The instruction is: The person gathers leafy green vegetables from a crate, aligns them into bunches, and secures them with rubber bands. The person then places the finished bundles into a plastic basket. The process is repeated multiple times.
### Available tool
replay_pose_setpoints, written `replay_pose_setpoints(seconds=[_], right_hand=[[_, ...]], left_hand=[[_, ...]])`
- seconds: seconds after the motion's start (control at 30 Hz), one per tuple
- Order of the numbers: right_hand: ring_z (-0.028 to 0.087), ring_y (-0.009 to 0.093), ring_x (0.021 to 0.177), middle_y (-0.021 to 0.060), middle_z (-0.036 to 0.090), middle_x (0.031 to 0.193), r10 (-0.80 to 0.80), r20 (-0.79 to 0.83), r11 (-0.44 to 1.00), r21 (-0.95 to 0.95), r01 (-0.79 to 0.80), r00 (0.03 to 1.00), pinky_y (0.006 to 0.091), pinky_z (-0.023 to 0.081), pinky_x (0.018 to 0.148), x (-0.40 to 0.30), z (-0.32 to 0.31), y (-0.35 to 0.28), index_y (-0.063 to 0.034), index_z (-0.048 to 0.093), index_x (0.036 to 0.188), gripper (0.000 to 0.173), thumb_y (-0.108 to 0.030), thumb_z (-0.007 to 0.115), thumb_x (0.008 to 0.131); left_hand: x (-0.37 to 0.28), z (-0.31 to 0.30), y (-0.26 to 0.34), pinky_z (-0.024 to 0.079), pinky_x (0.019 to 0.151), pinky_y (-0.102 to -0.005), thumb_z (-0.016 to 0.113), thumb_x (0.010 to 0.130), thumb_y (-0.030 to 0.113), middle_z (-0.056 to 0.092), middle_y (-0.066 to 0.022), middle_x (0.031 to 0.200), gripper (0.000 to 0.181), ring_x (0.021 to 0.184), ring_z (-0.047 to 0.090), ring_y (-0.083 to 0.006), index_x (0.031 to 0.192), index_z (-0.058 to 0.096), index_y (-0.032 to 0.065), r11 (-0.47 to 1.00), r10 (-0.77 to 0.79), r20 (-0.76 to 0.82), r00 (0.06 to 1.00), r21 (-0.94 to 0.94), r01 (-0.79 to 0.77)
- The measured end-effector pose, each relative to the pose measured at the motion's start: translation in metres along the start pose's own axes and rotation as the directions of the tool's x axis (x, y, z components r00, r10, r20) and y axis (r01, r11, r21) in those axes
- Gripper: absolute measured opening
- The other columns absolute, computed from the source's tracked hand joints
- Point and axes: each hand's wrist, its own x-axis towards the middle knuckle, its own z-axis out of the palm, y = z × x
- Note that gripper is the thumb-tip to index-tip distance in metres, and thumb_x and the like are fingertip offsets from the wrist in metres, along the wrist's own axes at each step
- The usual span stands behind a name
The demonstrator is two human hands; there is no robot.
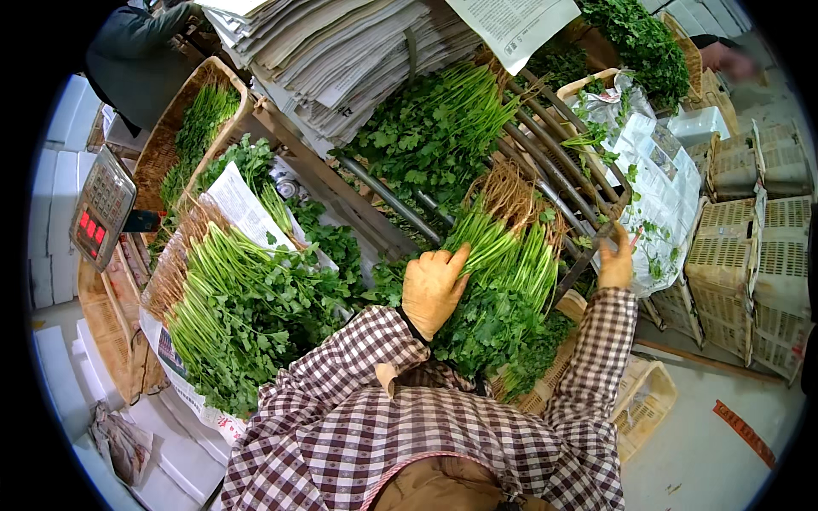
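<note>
My left hand (434, 287) is closed on the green stems of a coriander bunch (511, 249), its thumb and forefinger around part of them. Brown roots (511, 191) point away from me, and the leaves hang toward my body. At the corner of a metal bar rack (562, 160), my right hand (615, 259) has its fingers bent beside the frame. A thin reddish thing shows by its fingertips; whether they hold it is unclear. Another coriander bunch (428, 121) lies across the bars farther back. To the left, a large pile of coriander (249, 313) rests on newspaper (153, 326).
A thick newspaper stack (339, 57) stands at the back. A digital scale display (102, 207) is at left, near a wicker-like basket (150, 153) of greens. Newspaper-lined basket (664, 191) and plastic crates (728, 255) stand at right. Another person (137, 57) is at upper left.
</note>
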Motion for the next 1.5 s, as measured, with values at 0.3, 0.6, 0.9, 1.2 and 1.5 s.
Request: replay_pose_setpoints(seconds=[0.3, 0.6, 0.9, 1.2, 1.5], right_hand=[[0.066, 0.018, 0.083, 0.0076, 0.071, 0.1, -0.032, 0.416, 0.972, 0.225, -0.069, 0.909, 0.0303, 0.054, 0.071, -0.044, 0.032, -0.034, -0.0082, 0.069, 0.107, 0.023, -0.025, 0.066, 0.091], [0.067, 0.022, 0.077, 0.0105, 0.07, 0.083, -0.485, 0.555, 0.683, -0.242, 0.689, 0.676, 0.0367, 0.054, 0.069, -0.067, 0.058, -0.161, -0.0093, 0.064, 0.118, 0.045, -0.028, 0.076, 0.079], [0.067, 0.028, 0.088, 0.0145, 0.07, 0.099, -0.031, 0.202, 0.963, 0.267, -0.024, 0.979, 0.0393, 0.054, 0.084, 0.035, 0.025, -0.026, -0.0051, 0.067, 0.111, 0.033, -0.032, 0.063, 0.092], [0.063, 0.029, 0.099, 0.0139, 0.068, 0.108, -0.8, 0.135, 0.59, -0.002, 0.807, 0.585, 0.0404, 0.049, 0.091, -0.051, 0.075, -0.136, -0.0054, 0.067, 0.109, 0.03, -0.015, 0.068, 0.081], [0.06, 0.025, 0.113, 0.014, 0.065, 0.121, -0.167, 0.15, 0.982, 0.113, 0.151, 0.974, 0.0356, 0.045, 0.098, -0.017, 0.031, -0.043, -0.0055, 0.066, 0.117, 0.035, -0.03, 0.059, 0.093]], left_hand=[[-0.006, 0.001, 0.012, 0.045, 0.069, -0.0394, 0.074, 0.076, 0.018, 0.06, -0.0084, 0.091, 0.058, 0.085, 0.058, -0.0266, 0.129, 0.053, 0.0077, 0.991, 0.093, 0.006, 0.996, 0.097, -0.093], [-0.016, 0.023, 0.025, 0.045, 0.067, -0.0341, 0.064, 0.081, 0.015, 0.056, -0.0073, 0.088, 0.049, 0.083, 0.056, -0.0222, 0.128, 0.055, 0.0056, 0.914, 0.173, 0.032, 0.984, 0.366, -0.173], [-0.022, 0.024, 0.014, 0.044, 0.061, -0.0333, 0.064, 0.081, 0.013, 0.054, -0.0083, 0.088, 0.051, 0.081, 0.054, -0.0219, 0.131, 0.053, 0.0052, 0.943, 0.169, 0.008, 0.986, 0.289, -0.164], [-0.012, 0.021, 0.013, 0.045, 0.058, -0.0322, 0.064, 0.077, 0.008, 0.055, -0.0092, 0.077, 0.052, 0.069, 0.054, -0.022, 0.127, 0.053, 0.0039, 0.923, 0.215, 0.062, 0.975, 0.313, -0.224], [0.03, -0.011, -0.074, 0.037, 0.105, -0.0409, 0.06, 0.093, 0.021, 0.05, -0.0209, 0.132, 0.054, 0.124, 0.046, -0.0338, 0.141, 0.043, 0.0054, 0.853, -0.298, 0.169, 0.939, -0.395, 0.342]])
